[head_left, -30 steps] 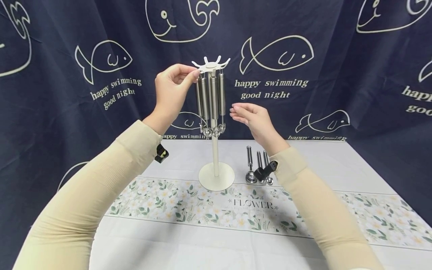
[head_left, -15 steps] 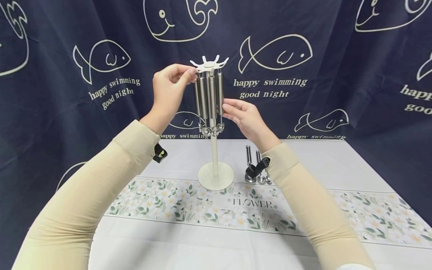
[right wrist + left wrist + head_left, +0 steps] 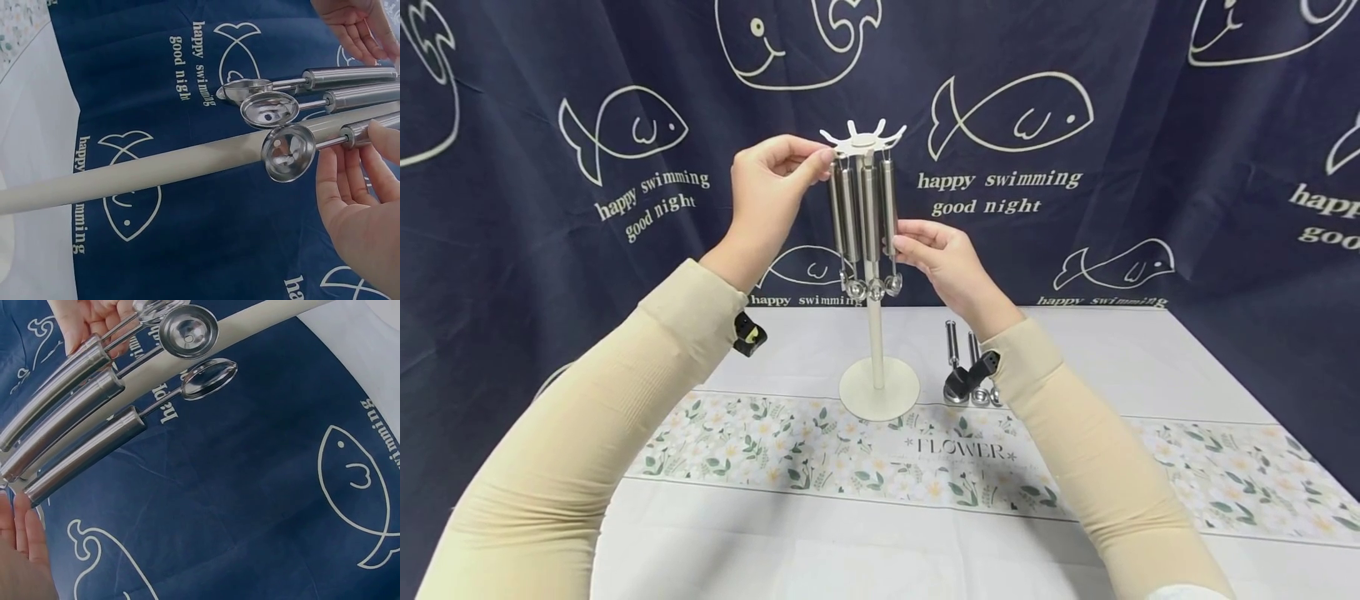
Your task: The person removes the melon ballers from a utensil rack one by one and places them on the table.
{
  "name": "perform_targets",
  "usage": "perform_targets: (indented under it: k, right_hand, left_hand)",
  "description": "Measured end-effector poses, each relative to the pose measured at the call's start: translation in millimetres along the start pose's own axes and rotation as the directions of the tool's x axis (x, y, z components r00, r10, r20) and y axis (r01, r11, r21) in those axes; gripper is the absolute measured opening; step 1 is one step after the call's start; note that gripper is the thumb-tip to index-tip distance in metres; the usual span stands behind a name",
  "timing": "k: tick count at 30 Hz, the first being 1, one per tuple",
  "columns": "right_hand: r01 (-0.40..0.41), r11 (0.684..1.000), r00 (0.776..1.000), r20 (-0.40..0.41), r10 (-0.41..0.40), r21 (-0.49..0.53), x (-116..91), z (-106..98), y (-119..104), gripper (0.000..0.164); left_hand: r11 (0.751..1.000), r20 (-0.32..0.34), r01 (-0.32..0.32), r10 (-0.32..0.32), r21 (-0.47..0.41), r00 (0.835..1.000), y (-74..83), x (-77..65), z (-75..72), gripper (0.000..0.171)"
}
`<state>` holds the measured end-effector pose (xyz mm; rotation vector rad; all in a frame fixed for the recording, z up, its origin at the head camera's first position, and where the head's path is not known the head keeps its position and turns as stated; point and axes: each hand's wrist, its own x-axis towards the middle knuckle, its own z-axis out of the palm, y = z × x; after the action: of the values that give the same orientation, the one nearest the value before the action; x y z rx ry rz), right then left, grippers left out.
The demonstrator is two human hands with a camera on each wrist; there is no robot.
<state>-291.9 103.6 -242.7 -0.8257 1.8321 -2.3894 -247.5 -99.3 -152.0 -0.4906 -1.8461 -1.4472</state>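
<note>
A white rack (image 3: 863,142) with radiating hooks tops a pole on a round base (image 3: 878,390). Several steel spoons hang from it, with shiny handles (image 3: 869,208) and small round bowls (image 3: 289,153). High at the left, my left hand (image 3: 769,187) pinches at the rack's edge, right beside the top of the leftmost spoon (image 3: 84,454); the fingertips partly hide that spot. My right hand (image 3: 946,260) grips the lower handle of the right-hand spoon, its thumb in front, as the right wrist view (image 3: 362,212) also shows.
More steel utensils (image 3: 952,346) lie on the white table right of the base, partly behind my wrist strap camera (image 3: 973,377). A floral runner (image 3: 737,442) crosses the table. A dark blue curtain (image 3: 1037,42) with white fish drawings hangs behind.
My right hand has come left from apart to grip the right-hand spoon's handle, and that spoon's bowl has turned slightly outward. My left hand has stayed at the rack's edge.
</note>
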Motion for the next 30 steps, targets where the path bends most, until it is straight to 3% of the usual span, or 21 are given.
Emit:
perform_targets:
  k: [8,14,18,30]
  right_hand:
    - [-0.005,1.0,1.0,-0.001,0.005,0.005,-1.0,0.3,0.6,0.02]
    - [-0.007,1.0,1.0,0.004,0.007,-0.009,-2.4,1.5,-0.5,0.018]
    - [-0.014,1.0,1.0,0.005,0.014,-0.02,-3.8,2.2,-0.5,0.019]
    - [-0.003,0.999,1.0,0.008,0.003,-0.037,-2.7,0.5,-7.1,0.018]
  left_hand:
    - [1.0,-0.04,0.026,-0.026,0.007,0.999,1.5,0.5,-3.5,0.024]
    - [0.991,-0.011,0.135,-0.135,-0.001,0.991,-0.3,1.3,-5.2,0.044]
    - [0.987,0.015,0.156,-0.155,-0.038,0.988,-2.4,1.3,-5.6,0.038]
    - [0.993,0.0,0.118,-0.118,-0.018,0.993,-2.2,3.3,-7.8,0.022]
